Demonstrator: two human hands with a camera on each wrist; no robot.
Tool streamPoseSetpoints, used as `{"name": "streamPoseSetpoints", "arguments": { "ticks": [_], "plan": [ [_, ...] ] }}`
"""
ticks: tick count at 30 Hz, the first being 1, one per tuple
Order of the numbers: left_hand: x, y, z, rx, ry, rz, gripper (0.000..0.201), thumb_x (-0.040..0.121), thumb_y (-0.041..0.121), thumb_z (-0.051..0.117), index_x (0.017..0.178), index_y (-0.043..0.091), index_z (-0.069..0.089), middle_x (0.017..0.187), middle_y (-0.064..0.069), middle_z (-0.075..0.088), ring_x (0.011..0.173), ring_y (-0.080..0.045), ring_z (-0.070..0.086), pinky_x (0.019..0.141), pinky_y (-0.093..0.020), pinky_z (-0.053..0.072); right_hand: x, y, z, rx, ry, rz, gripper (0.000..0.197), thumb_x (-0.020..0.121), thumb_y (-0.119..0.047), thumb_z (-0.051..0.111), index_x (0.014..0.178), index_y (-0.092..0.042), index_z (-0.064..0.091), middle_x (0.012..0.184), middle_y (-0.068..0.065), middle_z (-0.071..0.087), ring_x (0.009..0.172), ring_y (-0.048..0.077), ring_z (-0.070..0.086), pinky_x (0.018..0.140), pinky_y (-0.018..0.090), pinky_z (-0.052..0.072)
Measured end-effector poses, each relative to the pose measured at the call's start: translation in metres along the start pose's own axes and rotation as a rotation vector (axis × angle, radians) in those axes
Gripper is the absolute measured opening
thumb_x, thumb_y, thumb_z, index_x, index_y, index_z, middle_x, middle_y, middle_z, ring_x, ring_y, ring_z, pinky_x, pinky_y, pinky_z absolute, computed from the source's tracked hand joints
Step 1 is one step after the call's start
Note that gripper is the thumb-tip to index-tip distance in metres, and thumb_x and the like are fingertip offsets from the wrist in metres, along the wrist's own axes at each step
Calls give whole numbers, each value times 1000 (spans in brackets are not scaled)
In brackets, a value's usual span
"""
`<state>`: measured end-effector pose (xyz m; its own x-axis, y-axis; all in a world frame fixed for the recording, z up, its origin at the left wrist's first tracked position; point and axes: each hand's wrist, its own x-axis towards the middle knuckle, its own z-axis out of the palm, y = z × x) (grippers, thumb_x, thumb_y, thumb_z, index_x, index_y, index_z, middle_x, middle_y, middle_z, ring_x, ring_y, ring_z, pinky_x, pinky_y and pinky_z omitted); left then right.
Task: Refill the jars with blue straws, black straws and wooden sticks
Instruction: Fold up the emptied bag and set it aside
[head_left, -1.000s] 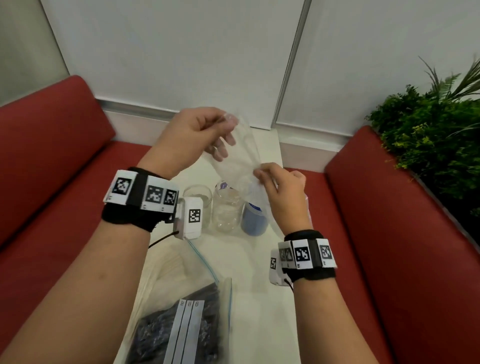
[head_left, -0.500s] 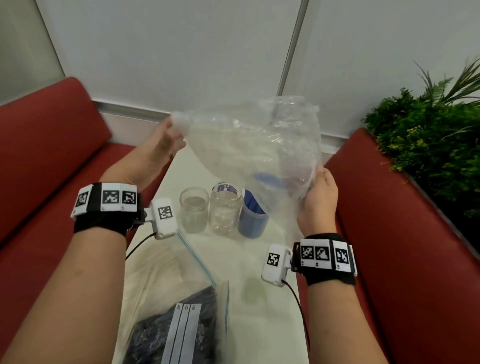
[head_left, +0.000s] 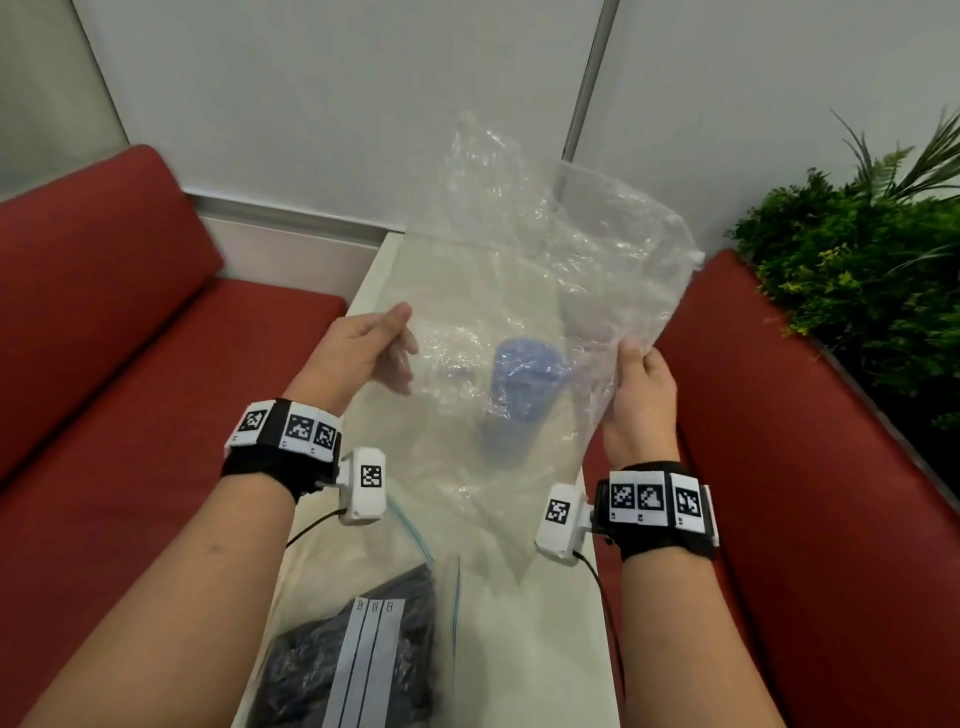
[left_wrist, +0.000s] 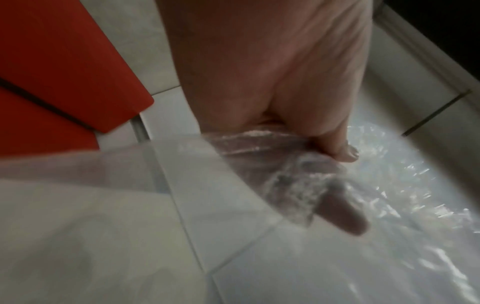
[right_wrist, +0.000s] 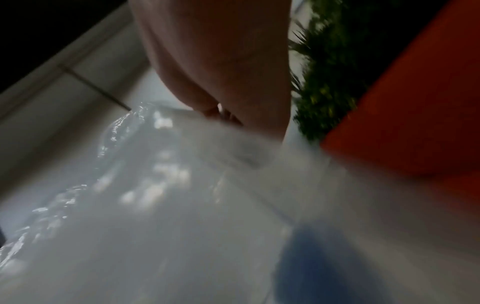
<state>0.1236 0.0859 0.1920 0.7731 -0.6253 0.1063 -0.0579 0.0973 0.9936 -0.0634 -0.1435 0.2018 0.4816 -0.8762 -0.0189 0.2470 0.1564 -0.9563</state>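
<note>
While left hand (head_left: 363, 348) and right hand (head_left: 641, 395) each pinch its side edges, clear plastic bag (head_left: 530, 291) spread above white desk (head_left: 519, 649), blue straws jar (head_left: 519, 400) behind it, red benches (head_left: 130, 364) flanking.

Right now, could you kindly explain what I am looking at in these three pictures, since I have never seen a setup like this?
There is no machine: a person works bare-handed, wearing cameras. The widest picture comes from a head camera; the other two come from wrist cameras looking along each hand. The left hand and right hand each pinch an edge of a crumpled clear plastic bag, held up spread over a narrow white table. Through it shows a jar of blue straws. Near the person lies a zip bag of black straws. The wrist views are blurred. Red seats flank the table.
</note>
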Motion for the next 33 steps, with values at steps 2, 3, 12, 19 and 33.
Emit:
{"name": "streamPoseSetpoints", "arguments": {
  "ticks": [2, 3, 12, 19, 33],
  "plan": [
    [-1, 3, -2, 64, -35, 5, 54, 91, 65, 56, 73, 17, 74, 60, -18, 69, 46, -27, 66, 43, -25, 49, 5, 2, -8, -84, 94, -120, 23, 106, -24, 50, 99, -9, 66, 82, 0, 69, 76, 14, 63, 72, 35, 56],
    [-1, 4, 0, 71, -52, 3, 57, 92, 66, 54, 79, 15, 75, 63, -19, 69, 46, -28, 65, 41, -24, 47, 7, 2, -9, -101, 109, -120, 26, 107, -30, 49, 97, -14, 67, 82, -3, 69, 75, 12, 65, 65, 29, 55],
    [5, -4, -9, -140, 35, 81, 25, 102, 34, 59, 104, 15, 76, 86, -11, 76, 62, -21, 72, 51, -24, 53, 11, 32, -18, -216, -134, 69, 13, 92, -18, 72, 80, -18, 73, 75, 2, 72, 69, 19, 66, 56, 27, 55],
    [7, -15, -4, -81, 214, 103, 47, 89, 68, 62, 77, 24, 73, 46, -1, 53, 35, -17, 50, 39, -21, 39, 0, 32, -3, -122, -67, 257, 23, 101, -29, 61, 119, -17, 53, 104, 8, 66, 84, 23, 66, 74, 44, 61],
    [4, -24, -20, -77, 195, 134, 32, 99, 48, 61, 108, 22, 76, 92, -13, 78, 39, -6, 42, 38, -14, 28, -7, 41, 1, 359, -103, 419, 20, 103, -14, 55, 104, -8, 74, 103, 7, 76, 94, 20, 73, 86, 38, 60]
  ]
}}
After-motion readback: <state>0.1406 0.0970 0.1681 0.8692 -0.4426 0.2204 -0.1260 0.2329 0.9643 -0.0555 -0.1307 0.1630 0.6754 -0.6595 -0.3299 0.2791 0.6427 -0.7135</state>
